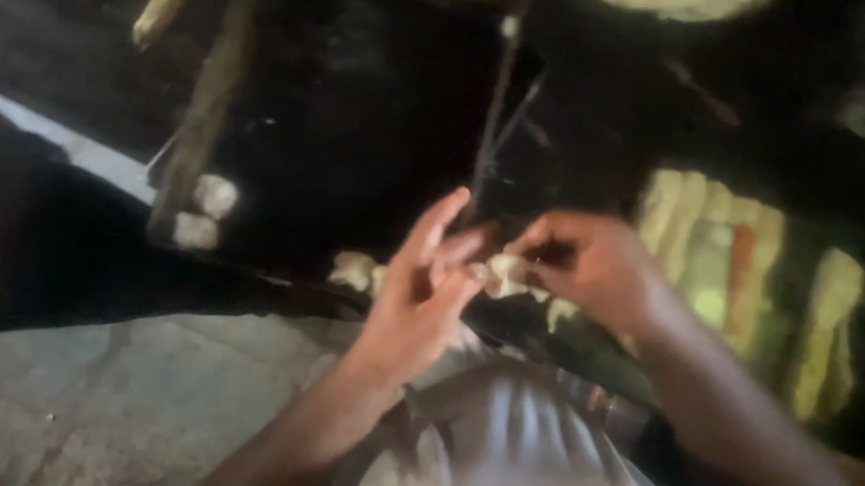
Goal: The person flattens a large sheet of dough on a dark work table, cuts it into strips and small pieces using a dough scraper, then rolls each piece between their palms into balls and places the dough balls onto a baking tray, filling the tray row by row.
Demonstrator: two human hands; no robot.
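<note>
Nearest to the camera is a fold of pale grey cloth, lying over the person's lap at the bottom edge, with a grey stone floor to the left of it. Just above the cloth the two forearms come up and meet in the middle of the view. The left hand has its fingers stretched and a little spread, and its fingertips touch a small pale lump of material that sits between both hands. The right hand is curled, its fingers bent inward and pinching the other side of the same pale lump. The picture is blurred, so I cannot tell if the left hand really grips the lump or only rests against it. Under the hands runs a dark edge with more pale scraps lying on it, near the left hand. Farther to the right there is a striped cloth in yellow, green and orange, well apart from the hands. Behind, a thin dark stick stands almost upright above the hands, and a thicker brown wooden pole leans at the left, with two pale lumps just beside its lower end. The far background is very dark.
</note>
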